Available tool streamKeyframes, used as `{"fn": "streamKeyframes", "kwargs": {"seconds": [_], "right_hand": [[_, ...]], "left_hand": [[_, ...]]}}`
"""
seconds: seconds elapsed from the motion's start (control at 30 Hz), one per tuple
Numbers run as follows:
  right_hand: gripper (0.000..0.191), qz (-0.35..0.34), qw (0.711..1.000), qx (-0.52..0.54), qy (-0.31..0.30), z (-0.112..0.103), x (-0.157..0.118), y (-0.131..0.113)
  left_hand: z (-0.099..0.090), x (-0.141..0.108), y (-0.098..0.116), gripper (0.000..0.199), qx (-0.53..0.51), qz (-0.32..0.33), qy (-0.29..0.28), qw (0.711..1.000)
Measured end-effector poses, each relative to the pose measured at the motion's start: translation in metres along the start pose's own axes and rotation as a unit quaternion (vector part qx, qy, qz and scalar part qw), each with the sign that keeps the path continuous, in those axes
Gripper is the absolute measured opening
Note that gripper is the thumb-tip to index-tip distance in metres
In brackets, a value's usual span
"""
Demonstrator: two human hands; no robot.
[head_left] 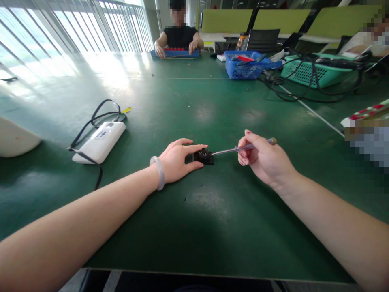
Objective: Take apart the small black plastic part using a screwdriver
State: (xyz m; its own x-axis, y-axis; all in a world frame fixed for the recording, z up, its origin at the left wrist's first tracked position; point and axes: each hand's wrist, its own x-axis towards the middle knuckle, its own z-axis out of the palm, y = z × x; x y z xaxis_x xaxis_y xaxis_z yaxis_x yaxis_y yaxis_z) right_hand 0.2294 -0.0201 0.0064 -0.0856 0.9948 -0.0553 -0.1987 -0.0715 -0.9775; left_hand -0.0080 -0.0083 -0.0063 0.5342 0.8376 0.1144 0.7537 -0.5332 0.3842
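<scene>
A small black square part (pixel 208 157) with a raised round middle lies on the green table (pixel 170 235). My left hand (pixel 178 160), with a pale bangle on its wrist, steadies the part between thumb and index finger; its left side is partly hidden by the fingers. In my right hand (pixel 263 160) is a slim screwdriver (pixel 224 151), its clear handle pinched in the fingers. The shaft lies nearly level and points left, its tip at the right side of the black part. Whether the tip sits in a screw is too small to tell.
To the left lies a white power bank (pixel 105 142) with a black strap (pixel 94 117). Blue (pixel 243 71) and teal baskets (pixel 322 75) with tangled black cables (pixel 282 95) stand at the back right. Across the table a person (pixel 179 38) handles a blue tray-like object (pixel 179 53).
</scene>
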Motion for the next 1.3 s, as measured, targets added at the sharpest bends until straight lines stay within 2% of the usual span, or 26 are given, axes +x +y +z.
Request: {"fn": "streamKeyframes", "kwargs": {"seconds": [0.53,0.83,1.1,1.3], "right_hand": [[0.033,0.051,0.998,0.019,-0.039,0.0024,-0.0002,0.0029],[0.031,0.095,0.992,0.078,-0.009,0.0014,0.0019,0.0053],[0.033,0.095,0.993,0.058,-0.037,0.0043,-0.0009,0.0052],[0.033,0.098,0.992,0.076,-0.018,0.0051,-0.0006,0.0048]], "left_hand": [[-0.0005,0.0003,0.001,0.049,0.001,0.001,0.0,1.0],[-0.0016,0.001,0.0028,0.051,-0.001,0.0,0.003,1.0],[-0.0021,0.0008,0.0022,0.049,-0.007,0.002,-0.001,1.0],[-0.0005,0.0016,0.0013,0.049,-0.008,0.017,0.01,1.0]]}}
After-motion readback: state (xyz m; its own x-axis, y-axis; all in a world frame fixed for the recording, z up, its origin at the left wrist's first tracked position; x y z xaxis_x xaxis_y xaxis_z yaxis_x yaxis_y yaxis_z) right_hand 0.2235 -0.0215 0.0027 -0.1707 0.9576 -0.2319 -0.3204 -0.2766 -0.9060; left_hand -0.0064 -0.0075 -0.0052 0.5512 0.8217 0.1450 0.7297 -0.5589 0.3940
